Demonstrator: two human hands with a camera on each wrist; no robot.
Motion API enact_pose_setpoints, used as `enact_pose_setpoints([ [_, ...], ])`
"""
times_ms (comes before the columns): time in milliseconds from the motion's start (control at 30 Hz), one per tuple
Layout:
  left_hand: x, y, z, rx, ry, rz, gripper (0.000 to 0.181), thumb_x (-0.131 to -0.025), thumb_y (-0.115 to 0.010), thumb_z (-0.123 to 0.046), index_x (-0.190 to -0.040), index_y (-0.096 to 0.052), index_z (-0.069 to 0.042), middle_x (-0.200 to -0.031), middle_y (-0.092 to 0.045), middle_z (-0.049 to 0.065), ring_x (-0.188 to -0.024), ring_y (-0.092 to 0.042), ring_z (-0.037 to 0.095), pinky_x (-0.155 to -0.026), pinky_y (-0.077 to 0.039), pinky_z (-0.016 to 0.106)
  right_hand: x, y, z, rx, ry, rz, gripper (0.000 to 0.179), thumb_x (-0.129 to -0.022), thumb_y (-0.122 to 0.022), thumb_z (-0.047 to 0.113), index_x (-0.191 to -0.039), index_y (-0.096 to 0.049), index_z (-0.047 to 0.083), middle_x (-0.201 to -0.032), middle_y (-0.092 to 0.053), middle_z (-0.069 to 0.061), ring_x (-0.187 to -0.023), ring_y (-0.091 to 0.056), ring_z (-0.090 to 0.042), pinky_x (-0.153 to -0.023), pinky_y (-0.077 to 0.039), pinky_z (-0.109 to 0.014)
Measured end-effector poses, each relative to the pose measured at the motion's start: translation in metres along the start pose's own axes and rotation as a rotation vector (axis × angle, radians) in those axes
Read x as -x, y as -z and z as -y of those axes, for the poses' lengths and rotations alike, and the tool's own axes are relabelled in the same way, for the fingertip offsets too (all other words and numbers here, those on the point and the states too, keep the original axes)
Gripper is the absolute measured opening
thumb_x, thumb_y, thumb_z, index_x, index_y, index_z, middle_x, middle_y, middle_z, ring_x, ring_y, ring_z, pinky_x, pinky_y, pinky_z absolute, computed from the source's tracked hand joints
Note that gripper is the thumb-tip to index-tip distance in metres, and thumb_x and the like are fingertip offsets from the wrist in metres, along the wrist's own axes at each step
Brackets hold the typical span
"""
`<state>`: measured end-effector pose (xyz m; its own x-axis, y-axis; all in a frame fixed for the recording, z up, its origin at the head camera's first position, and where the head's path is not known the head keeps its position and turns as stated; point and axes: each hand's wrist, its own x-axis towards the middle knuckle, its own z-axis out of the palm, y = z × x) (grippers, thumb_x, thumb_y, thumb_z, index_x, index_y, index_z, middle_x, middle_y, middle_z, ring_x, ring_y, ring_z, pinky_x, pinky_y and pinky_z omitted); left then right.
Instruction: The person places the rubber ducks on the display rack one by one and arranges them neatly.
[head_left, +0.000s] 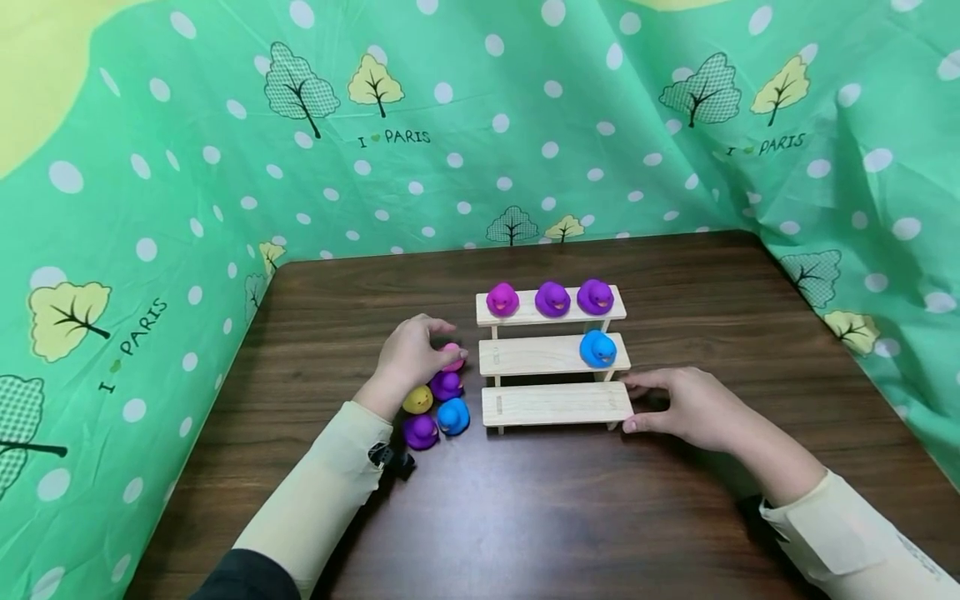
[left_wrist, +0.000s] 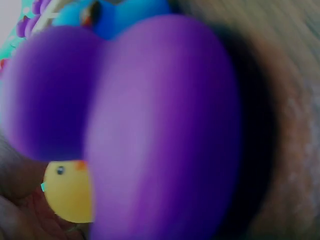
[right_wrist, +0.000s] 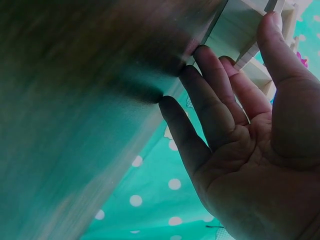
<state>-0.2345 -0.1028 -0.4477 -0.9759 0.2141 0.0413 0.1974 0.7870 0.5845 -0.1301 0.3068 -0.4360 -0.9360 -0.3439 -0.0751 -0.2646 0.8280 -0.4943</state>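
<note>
Our left arm (head_left: 307, 492) and right arm (head_left: 847, 529) extend forward, left hand (head_left: 408, 357) back-up, right hand (head_left: 693, 408) with fingers (right_wrist: 209, 102) loosely spread.

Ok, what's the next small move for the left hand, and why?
I'd probably have the left hand secure the pink duck and lift it toward the middle shelf. That hand is right at the duck, the top shelf holds three ducks, and the middle one bears only a blue duck at its right end, leaving room.
</note>
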Motion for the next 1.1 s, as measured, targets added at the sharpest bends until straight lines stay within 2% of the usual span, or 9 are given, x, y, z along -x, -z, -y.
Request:
enact_pose_setpoints([
  [100, -0.0019, -0.0028, 0.001, -0.001, 0.016, 0.016, 0.043, -0.082, -0.09, -0.041, -0.117, -0.08, -0.018, -0.118, -0.071, 0.002, -0.113, -0.065, 0.024, -0.095, -0.054, 0.043, 0.0003, 0.0003, -0.0005, 0.001, 0.0, -0.002, 0.071, -0.08, -0.088, 0.053, -0.134, -0.072, 0.01, -0.105, -0.077, 0.008, -0.11, -0.07, -0.026, -0.095, -0.054, -0.057],
  [200, -0.0025, -0.005, 0.0032, 0.019, 0.003, 0.014, 0.041, -0.079, -0.094, -0.038, -0.111, -0.081, -0.017, -0.108, -0.069, 0.002, -0.103, -0.066, 0.022, -0.089, -0.055, 0.04, 0.0, 0.0003, -0.0005, 0.002, 0.003, -0.005, 0.071, -0.08, -0.088, 0.053, -0.134, -0.072, 0.01, -0.104, -0.077, 0.009, -0.11, -0.07, -0.026, -0.094, -0.055, -0.057],
  [333, -0.0022, -0.0063, 0.0051, 0.044, -0.016, 0.007, 0.028, -0.08, -0.094, -0.031, -0.1, -0.081, -0.017, -0.094, -0.067, 0.0, -0.091, -0.062, 0.019, -0.08, -0.053, 0.037, 0.0002, 0.0007, -0.0002, 0.006, 0.012, -0.007, 0.07, -0.08, -0.089, 0.052, -0.134, -0.072, 0.01, -0.104, -0.077, 0.008, -0.11, -0.07, -0.027, -0.094, -0.055, -0.057],
  [467, -0.001, -0.0064, 0.0059, 0.032, -0.01, -0.002, 0.023, -0.082, -0.092, -0.028, -0.1, -0.079, -0.021, -0.087, -0.068, -0.003, -0.085, -0.062, 0.017, -0.076, -0.052, 0.036, 0.001, 0.0007, -0.0002, 0.004, 0.021, -0.009, 0.07, -0.08, -0.089, 0.051, -0.134, -0.071, 0.009, -0.105, -0.077, 0.008, -0.111, -0.07, -0.027, -0.095, -0.054, -0.058],
  [600, -0.0001, -0.0067, 0.0061, 0.024, -0.012, -0.018, 0.024, -0.085, -0.089, -0.021, -0.106, -0.077, -0.022, -0.091, -0.069, -0.003, -0.086, -0.064, 0.019, -0.077, -0.052, 0.038, 0.0017, 0.0006, -0.0005, 0.002, 0.021, -0.011, 0.07, -0.08, -0.089, 0.051, -0.134, -0.071, 0.01, -0.105, -0.077, 0.008, -0.111, -0.07, -0.027, -0.095, -0.054, -0.058],
  [767, 0.0005, -0.0074, 0.006, 0.076, -0.028, -0.027, 0.027, -0.085, -0.084, -0.005, -0.108, -0.078, -0.019, -0.104, -0.069, 0.002, -0.094, -0.065, 0.025, -0.085, -0.054, 0.041, 0.0015, 0.0006, -0.0003, 0.008, 0.016, -0.009, 0.07, -0.08, -0.089, 0.052, -0.134, -0.071, 0.011, -0.105, -0.077, 0.009, -0.111, -0.07, -0.027, -0.095, -0.054, -0.058],
  [933, 0.0, -0.0086, 0.0045, 0.111, -0.052, -0.035, 0.025, -0.083, -0.089, -0.011, -0.106, -0.08, -0.015, -0.106, -0.069, 0.005, -0.096, -0.067, 0.024, -0.087, -0.057, 0.039, 0.0016, 0.0009, 0.0001, 0.009, 0.013, -0.009, 0.07, -0.08, -0.089, 0.051, -0.134, -0.072, 0.01, -0.104, -0.077, 0.009, -0.111, -0.07, -0.027, -0.094, -0.054, -0.057],
  [1100, 0.0003, -0.0097, 0.0039, 0.111, -0.058, -0.039, 0.022, -0.085, -0.088, -0.012, -0.106, -0.082, -0.013, -0.105, -0.07, 0.004, -0.097, -0.069, 0.023, -0.086, -0.058, 0.037, 0.0014, 0.0003, -0.0002, 0.009, 0.027, -0.013, 0.069, -0.08, -0.089, 0.052, -0.133, -0.072, 0.011, -0.104, -0.077, 0.01, -0.11, -0.071, -0.026, -0.094, -0.055, -0.057],
])
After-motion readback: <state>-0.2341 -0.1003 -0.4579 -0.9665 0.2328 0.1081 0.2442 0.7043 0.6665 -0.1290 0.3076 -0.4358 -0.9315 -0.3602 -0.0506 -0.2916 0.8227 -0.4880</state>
